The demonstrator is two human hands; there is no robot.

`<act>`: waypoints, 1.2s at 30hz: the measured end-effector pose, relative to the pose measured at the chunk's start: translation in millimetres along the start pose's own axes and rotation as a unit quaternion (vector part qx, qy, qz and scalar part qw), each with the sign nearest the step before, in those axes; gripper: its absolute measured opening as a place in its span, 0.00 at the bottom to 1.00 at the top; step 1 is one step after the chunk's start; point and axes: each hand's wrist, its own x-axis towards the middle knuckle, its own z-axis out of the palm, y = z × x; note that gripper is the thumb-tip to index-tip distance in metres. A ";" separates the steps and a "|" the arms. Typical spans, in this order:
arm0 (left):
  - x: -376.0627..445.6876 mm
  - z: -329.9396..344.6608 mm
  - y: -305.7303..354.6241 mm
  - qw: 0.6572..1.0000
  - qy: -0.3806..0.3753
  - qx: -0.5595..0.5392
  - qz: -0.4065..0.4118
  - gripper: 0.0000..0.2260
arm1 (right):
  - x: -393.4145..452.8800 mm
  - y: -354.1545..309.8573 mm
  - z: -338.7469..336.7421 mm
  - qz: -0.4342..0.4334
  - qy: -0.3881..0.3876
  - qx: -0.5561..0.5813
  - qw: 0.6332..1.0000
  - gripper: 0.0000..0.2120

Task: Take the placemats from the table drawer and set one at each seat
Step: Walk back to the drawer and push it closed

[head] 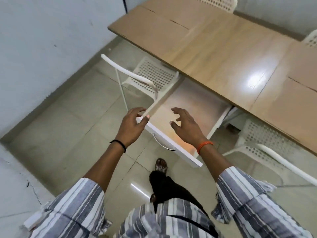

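While the fingers [139,111] of the left hand [133,125] curl at the drawer's [188,103] near-left corner, seemingly touching its rim, the right hand [186,124] hovers spread and released over the open drawer, holding nothing. A pale, peach-tinted sheet lining the bottom is probably the placemats [164,115], though blur makes that uncertain. To lift them well, I would slide fingertips under the stack's near edge and draw it up flat. The tabletop [223,54] overhangs the drawer's far part, so headroom is tight there; white chairs [154,74] flank it on both sides, leaving open floor [77,117] behind.
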 end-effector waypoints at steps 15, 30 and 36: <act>69.7 41.3 -52.9 0.825 -0.093 -0.324 -0.453 0.22 | -12.1 22.9 72.4 0.373 0.069 0.484 0.789 0.10; 128.4 39.7 -71.1 0.722 -0.208 -0.403 -0.523 0.24 | -34.2 32.2 97.9 0.436 0.365 0.697 0.437 0.25; 167.7 61.9 -51.8 0.726 -0.225 -0.412 -0.503 0.23 | -4.8 63.4 63.1 0.421 0.365 0.698 0.450 0.27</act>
